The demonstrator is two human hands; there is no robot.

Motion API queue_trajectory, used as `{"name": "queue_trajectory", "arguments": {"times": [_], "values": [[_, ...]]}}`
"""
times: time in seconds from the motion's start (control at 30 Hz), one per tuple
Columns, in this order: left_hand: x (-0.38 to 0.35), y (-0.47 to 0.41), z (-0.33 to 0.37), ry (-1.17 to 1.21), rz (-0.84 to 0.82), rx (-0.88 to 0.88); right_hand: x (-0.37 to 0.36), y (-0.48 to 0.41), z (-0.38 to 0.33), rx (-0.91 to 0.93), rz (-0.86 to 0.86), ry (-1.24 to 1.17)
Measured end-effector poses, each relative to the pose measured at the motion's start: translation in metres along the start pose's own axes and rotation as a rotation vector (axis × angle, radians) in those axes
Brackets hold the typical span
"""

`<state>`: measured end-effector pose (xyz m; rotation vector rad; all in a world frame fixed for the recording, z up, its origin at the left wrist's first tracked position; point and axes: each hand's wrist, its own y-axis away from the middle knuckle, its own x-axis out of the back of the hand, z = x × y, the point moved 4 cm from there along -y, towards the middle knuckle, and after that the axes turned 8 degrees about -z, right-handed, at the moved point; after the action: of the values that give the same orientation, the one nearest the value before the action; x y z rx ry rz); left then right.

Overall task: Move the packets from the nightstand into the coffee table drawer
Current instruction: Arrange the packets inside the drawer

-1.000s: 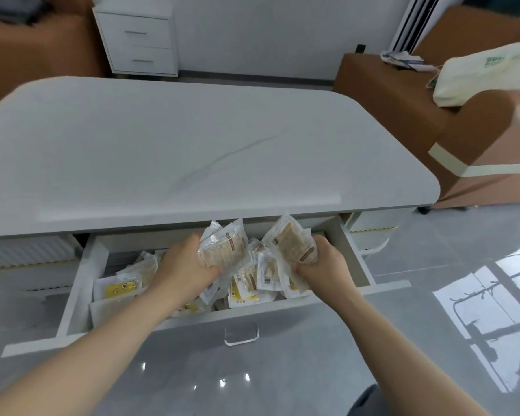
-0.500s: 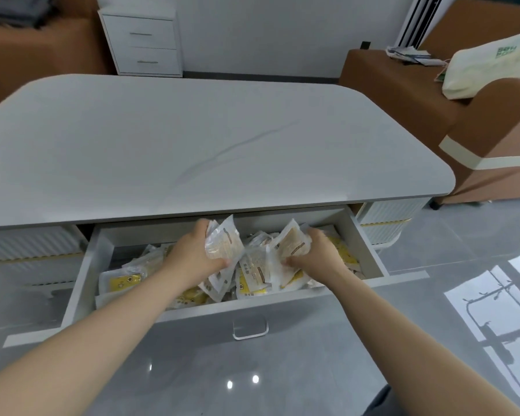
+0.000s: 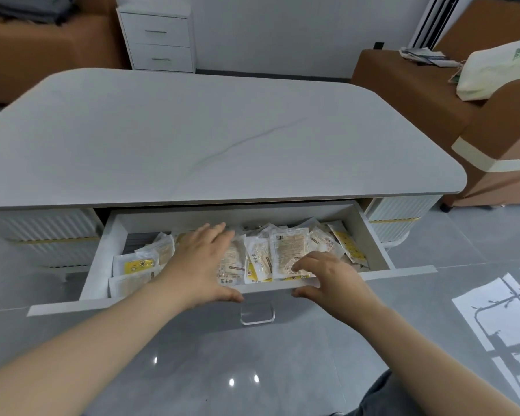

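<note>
**Pressing down a heaped drawer, with a jam the likeliest trouble**

Packets (image 3: 288, 250) lie piled across the open drawer (image 3: 374, 238) of the coffee table (image 3: 192, 139), thickest toward the front and the right. Several stand on edge, and a few seem to rise about level with the front lip.

That heap is the main hazard. If the drawer is pushed in as it lies, an upright packet could catch under the tabletop and crumple or wedge the drawer. A packet leaning at the front could also be nudged over the lip onto the tiled floor (image 3: 252, 370). Pushing while the hands are inside would risk pinched fingers.

The left hand (image 3: 200, 262) lies flat on the pile. Its fingers (image 3: 216, 232) are straight and spread over the packets beneath them, grasping nothing, and its thumb rests at the drawer's front edge.

The right hand (image 3: 330, 277) is loosely bent. Its fingertips (image 3: 300, 264) touch the face of a pale packet near the front, and the thumb sits below at the edge. No packet appears to be closed in its grip.

Every packet in view is in the drawer, under or just beyond the fingers. The clear handle (image 3: 257, 315) hangs untouched between the two wrists. The white nightstand (image 3: 159, 40) stands well apart against the far wall, and its top cannot be seen clearly enough to tell whether more packets wait there.
</note>
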<state>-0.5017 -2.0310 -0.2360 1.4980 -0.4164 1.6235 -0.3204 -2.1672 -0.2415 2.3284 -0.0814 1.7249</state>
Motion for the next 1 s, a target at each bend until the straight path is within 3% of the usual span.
{"name": "queue_trajectory", "arguments": {"times": [0.2, 0.83, 1.0], "values": [[0.007, -0.013, -0.005, -0.120, 0.088, 0.048, 0.002, -0.009, 0.001, -0.030, 0.197, 0.089], [0.019, -0.065, -0.036, -0.091, 0.233, 0.224, 0.025, -0.104, 0.020, -0.090, 0.111, 0.229], [0.020, -0.074, -0.041, -0.087, 0.356, 0.212, 0.024, -0.119, 0.024, -0.058, 0.318, 0.173]]}}
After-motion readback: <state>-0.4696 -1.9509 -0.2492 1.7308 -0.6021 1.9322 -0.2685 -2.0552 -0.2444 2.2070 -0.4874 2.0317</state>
